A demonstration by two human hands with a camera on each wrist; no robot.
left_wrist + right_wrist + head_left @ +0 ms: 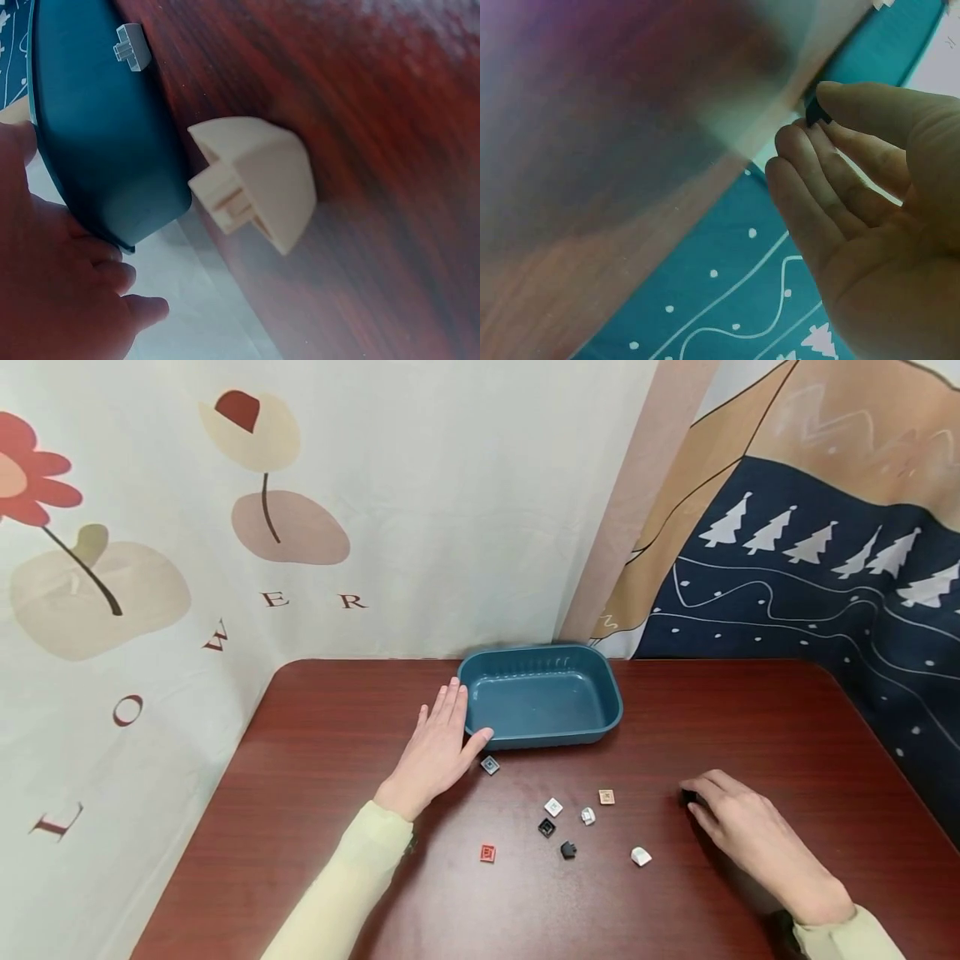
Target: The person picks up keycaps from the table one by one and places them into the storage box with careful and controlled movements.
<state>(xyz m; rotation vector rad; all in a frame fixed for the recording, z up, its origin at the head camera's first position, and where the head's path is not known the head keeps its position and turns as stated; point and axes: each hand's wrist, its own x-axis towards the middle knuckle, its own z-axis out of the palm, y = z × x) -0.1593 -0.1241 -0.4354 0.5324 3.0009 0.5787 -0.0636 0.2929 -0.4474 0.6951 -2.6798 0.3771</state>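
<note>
My left hand [438, 747] rests at the left side of a blue plastic basin [540, 739], fingers straight along its rim and thumb at the front corner. Beside that thumb lies a grey keycap [490, 765]. Over to the right, my right hand [750, 831] pinches a black keycap [815, 112] between thumb and fingertips, low over the table. Between the hands are a beige keycap [607, 797], white keycaps [553, 807], black keycaps [547, 827] and a red keycap [488, 853]. A pale keycap [262, 176] shows its stem up close in the left wrist view.
The dark red wooden table [330, 727] has its back edge against a printed curtain [450, 510]. A navy cloth with white trees [810, 543] hangs at the right. The basin stands at the back edge, its visible inside bare.
</note>
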